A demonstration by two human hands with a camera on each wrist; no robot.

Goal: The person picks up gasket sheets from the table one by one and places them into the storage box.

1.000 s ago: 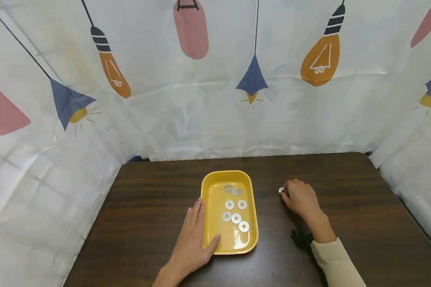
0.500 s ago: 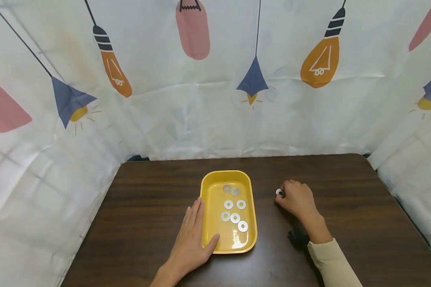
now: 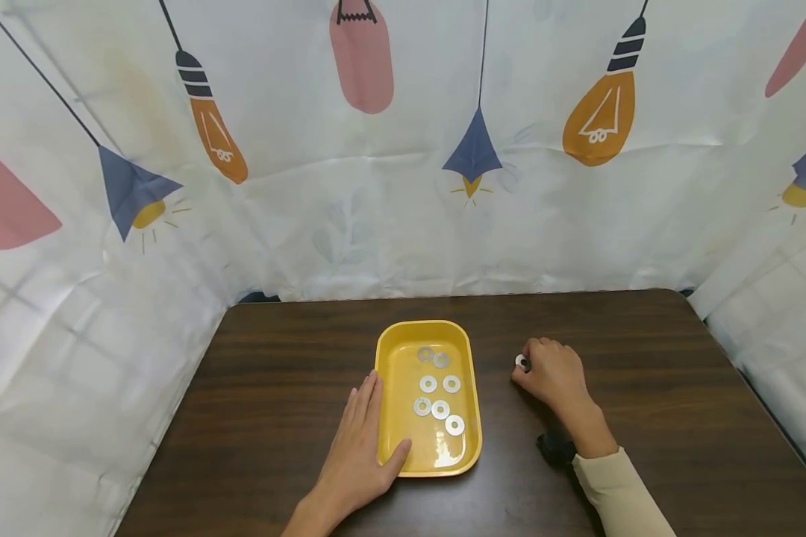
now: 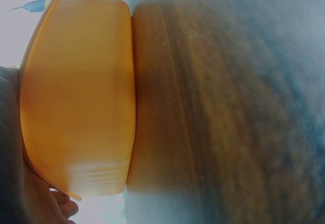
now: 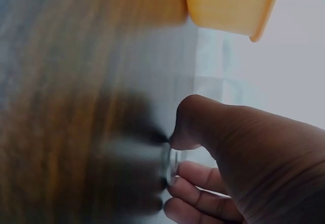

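Note:
A yellow tray [image 3: 477,425] stands on the dark wooden table, with several flat metal washers [image 3: 440,409] lying spread on its floor. Along the tray's left rim lies my left hand [image 3: 356,447], fingers straight, thumb over the near left corner. The left wrist view shows the tray's outer wall [image 4: 78,92] close up, with the hand at its rim. To the right of the tray, my right hand [image 3: 556,377] pinches a washer [image 3: 522,362] between thumb and fingers, low at the tabletop. In the right wrist view that washer [image 5: 173,164] is blurred; whether more than one is there I cannot tell.
The brown table [image 3: 295,373] reaches back to a white curtain [image 3: 403,224] printed with lamps and bulbs. Curtain also hangs at both sides. A black device [image 3: 556,450] is worn at my right wrist, just above the table.
My right hand has shifted slightly left toward the tray with the washer, which shows a little more now. The left hand and the tray stay in place.

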